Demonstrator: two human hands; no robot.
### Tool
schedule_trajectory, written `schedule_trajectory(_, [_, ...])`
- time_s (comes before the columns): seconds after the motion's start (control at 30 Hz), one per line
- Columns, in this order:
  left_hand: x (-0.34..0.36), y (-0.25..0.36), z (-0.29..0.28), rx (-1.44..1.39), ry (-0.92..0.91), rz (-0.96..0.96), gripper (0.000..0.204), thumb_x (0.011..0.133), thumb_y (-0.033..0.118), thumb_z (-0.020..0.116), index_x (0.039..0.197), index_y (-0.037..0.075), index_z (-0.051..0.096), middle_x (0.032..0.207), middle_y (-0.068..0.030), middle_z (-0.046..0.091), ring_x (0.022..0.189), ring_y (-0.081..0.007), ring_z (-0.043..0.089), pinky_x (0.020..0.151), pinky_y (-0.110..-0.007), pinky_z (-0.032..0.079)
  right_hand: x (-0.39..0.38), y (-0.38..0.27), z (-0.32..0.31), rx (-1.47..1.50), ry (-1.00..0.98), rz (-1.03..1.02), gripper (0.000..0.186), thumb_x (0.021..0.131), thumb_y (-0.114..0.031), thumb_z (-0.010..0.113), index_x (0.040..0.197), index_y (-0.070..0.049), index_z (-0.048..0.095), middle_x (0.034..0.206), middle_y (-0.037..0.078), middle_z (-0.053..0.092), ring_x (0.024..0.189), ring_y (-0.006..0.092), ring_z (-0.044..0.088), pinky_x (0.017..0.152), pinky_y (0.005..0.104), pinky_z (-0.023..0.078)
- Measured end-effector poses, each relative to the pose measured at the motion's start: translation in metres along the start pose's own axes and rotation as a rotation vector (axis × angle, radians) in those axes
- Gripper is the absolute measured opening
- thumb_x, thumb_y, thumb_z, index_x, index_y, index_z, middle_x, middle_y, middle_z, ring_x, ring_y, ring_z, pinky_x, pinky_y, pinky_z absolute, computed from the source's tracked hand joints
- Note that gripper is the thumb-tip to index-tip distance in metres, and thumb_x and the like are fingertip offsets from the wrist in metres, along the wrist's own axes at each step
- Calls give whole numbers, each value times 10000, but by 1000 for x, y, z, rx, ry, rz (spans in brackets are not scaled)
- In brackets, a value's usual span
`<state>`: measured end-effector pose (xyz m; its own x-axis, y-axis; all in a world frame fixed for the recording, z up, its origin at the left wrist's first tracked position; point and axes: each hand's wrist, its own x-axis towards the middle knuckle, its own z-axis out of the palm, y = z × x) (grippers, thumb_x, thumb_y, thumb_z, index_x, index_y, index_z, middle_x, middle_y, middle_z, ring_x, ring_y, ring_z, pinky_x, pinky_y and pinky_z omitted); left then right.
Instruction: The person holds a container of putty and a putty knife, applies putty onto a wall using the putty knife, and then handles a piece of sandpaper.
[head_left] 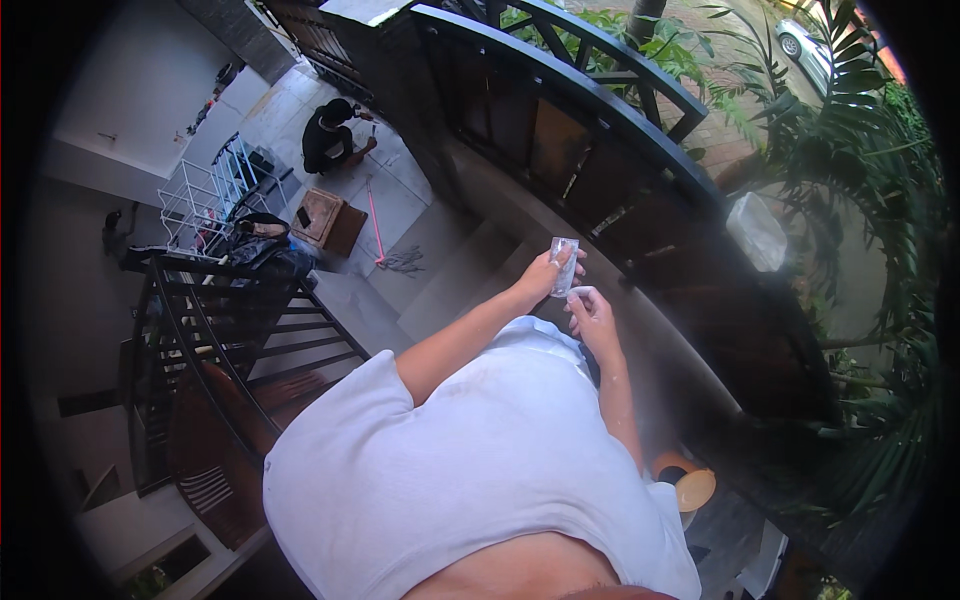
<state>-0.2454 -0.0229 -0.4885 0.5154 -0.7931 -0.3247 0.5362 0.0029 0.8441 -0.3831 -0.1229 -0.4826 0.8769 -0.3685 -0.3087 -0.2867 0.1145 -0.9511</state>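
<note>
My left hand (540,275) is closed round a small flat, greyish-white rectangular piece (565,262) with pale smears on it; its exact kind does not show. Just below the lower end of that piece is my right hand (596,318), its fingers curled together. White residue coats the right fingertips, and whether anything small sits between them I cannot make out. Both hands are in front of my white shirt (470,430), close to the dark panelled gate (570,140).
A person (328,138) in dark clothes crouches on the tiles at the far left. Nearby are a wooden box (318,215), a mop with a pink handle (375,220) and a wire rack (195,205). A black railing (240,320) stands left; a translucent bag (757,232) hangs right.
</note>
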Motion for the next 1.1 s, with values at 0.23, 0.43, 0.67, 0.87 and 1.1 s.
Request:
schedule_trajectory(0.23, [3,-2,-4,3,-3,6,550,976,572,452,1223,90,550,965,-28,611,885,-136,622,812,-307,523,1,2,2,-13,6,6,236,976,-270,597,1042,-44,592,822,29,613,593,53,510,512,205,429])
schedule_trajectory(0.43, [3,-3,-7,-2,11,17,544,976,570,453,1218,93,554,960,-26,611,885,-136,623,809,-306,525,2,3,1,-14,-19,8,236,975,-274,600,1039,-46,598,815,20,608,595,54,508,517,205,429])
schedule_trajectory(0.67, [0,-2,-7,-12,31,19,521,989,549,446,1212,93,562,965,-24,613,886,-132,624,807,-304,527,5,5,0,-24,-42,6,249,973,-289,606,1038,-49,604,814,15,606,598,45,508,518,200,429])
schedule_trajectory(0.87, [-2,-5,-8,-24,39,11,515,990,538,454,1213,87,562,966,-25,620,886,-135,628,813,-305,530,4,9,0,-21,-55,18,250,971,-282,610,1041,-42,604,815,21,609,592,47,513,517,197,432])
schedule_trajectory(1.1, [-4,-9,-7,-29,48,15,506,992,527,459,1216,85,562,969,-30,627,887,-143,636,811,-309,534,0,9,-3,-30,-52,11,255,971,-286,609,1039,-40,607,815,24,613,590,51,518,517,202,431])
